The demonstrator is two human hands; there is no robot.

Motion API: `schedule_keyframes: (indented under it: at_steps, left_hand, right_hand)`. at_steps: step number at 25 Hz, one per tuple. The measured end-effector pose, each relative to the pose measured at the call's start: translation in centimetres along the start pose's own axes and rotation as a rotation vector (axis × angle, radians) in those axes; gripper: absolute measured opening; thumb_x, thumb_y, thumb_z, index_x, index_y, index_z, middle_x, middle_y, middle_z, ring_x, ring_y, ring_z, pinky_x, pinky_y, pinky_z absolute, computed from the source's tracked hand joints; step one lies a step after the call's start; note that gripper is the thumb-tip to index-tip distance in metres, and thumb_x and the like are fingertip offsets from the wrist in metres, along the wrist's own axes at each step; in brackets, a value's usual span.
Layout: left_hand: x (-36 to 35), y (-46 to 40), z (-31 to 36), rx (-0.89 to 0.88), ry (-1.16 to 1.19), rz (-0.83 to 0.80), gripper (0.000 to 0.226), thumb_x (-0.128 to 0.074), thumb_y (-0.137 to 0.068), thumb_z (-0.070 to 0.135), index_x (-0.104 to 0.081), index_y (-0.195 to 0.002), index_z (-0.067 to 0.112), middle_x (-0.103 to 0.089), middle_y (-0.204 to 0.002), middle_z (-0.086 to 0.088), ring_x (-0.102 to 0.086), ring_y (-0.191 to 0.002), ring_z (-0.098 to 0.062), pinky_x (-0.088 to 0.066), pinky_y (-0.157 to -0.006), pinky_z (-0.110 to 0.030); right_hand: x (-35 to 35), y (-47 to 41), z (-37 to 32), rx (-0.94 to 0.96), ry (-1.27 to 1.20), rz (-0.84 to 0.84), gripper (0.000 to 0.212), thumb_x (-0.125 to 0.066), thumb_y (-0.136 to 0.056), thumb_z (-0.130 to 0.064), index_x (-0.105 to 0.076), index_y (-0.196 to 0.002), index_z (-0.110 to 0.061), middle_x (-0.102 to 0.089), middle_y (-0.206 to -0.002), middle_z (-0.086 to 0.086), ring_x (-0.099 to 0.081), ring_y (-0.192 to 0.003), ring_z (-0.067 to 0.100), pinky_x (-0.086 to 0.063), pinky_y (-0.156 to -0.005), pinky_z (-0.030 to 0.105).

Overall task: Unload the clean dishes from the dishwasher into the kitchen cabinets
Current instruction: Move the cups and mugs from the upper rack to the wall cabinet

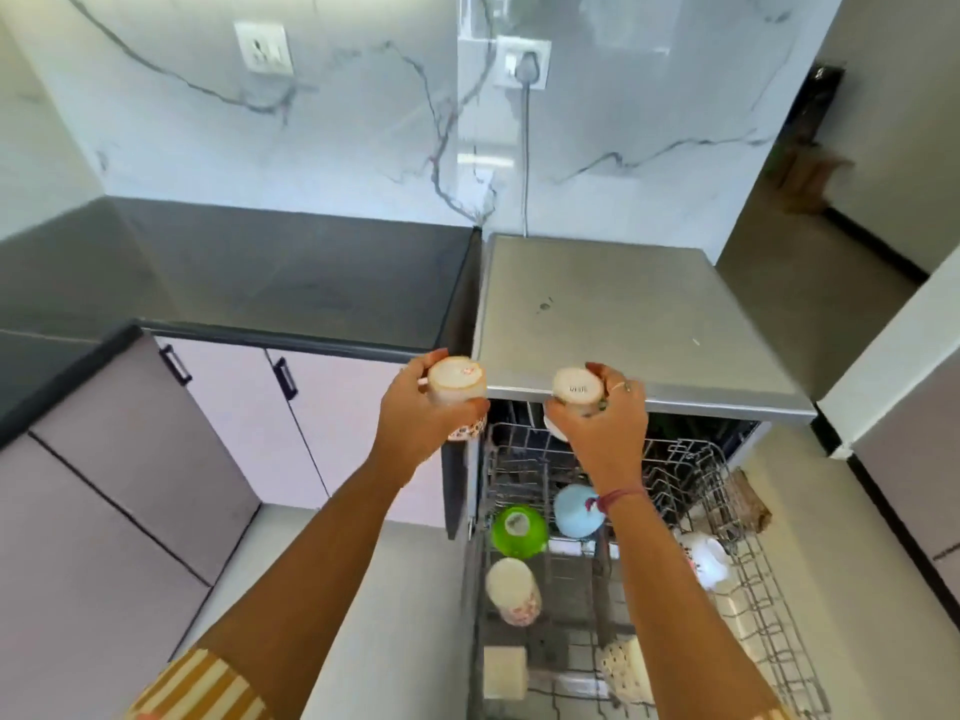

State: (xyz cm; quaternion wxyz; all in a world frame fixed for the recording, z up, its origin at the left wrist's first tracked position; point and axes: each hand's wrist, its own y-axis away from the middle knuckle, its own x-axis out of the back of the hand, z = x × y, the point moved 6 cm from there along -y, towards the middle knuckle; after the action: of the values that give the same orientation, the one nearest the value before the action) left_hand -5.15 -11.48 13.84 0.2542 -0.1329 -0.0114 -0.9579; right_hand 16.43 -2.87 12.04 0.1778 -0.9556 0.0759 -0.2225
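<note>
My left hand (415, 423) grips an upside-down white cup with a red pattern (457, 389), held in front of the counter edge. My right hand (602, 433) grips a second upside-down white cup (577, 389) just above the pulled-out dishwasher rack (727, 511). In the rack lie a green bowl (519, 530), a light blue bowl (574, 511), a white patterned cup (513, 589), a white dish (706, 558), and further white cups near the bottom edge (626, 667).
The dishwasher's steel top (623, 314) lies right of a black countertop (291, 278). Pale cabinet doors with black handles (285, 379) are below the counter at left. A plugged-in cable (525, 148) hangs down the marble wall. A white wall corner (893, 345) stands at right.
</note>
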Motion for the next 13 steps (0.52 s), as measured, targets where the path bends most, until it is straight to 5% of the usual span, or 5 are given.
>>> schedule_keyframes:
  at_steps: [4,7,13]
  left_hand:
    - [9.0,0.5,4.7,-0.106,0.061,0.006,0.071,-0.083,-0.069,0.013,-0.048,-0.13,0.02,-0.056,-0.108,0.009,-0.057,-0.088,0.0,-0.049,-0.068,-0.012]
    - [14.9,0.6,7.1,-0.162,0.058,0.039,0.068,-0.084,-0.068,0.015,-0.049,-0.127,0.019,-0.059,-0.111,0.005,-0.06,-0.091,-0.003,-0.052,-0.072,-0.018]
    - [23.9,-2.2,10.8,-0.231,0.11,0.15,0.055,-0.084,-0.067,0.016,-0.056,-0.114,0.021,-0.067,-0.106,0.002,-0.066,-0.094,-0.013,-0.056,-0.083,-0.031]
  right_hand:
    - [-3.2,2.1,-9.5,0.049,-0.091,0.051,0.06,-0.082,-0.065,-0.026,-0.061,-0.119,-0.012,-0.045,-0.101,0.001,-0.055,-0.096,0.021,-0.046,-0.081,0.023]
    - [-6.2,3.6,-15.4,0.078,-0.168,0.062,0.065,-0.08,-0.063,-0.031,-0.06,-0.122,-0.013,-0.045,-0.101,0.001,-0.056,-0.1,0.026,-0.05,-0.088,0.035]
    - [-9.9,3.0,-25.3,0.157,-0.295,0.083,0.063,-0.082,-0.063,-0.032,-0.057,-0.119,-0.019,-0.053,-0.107,-0.002,-0.057,-0.102,0.02,-0.049,-0.087,0.031]
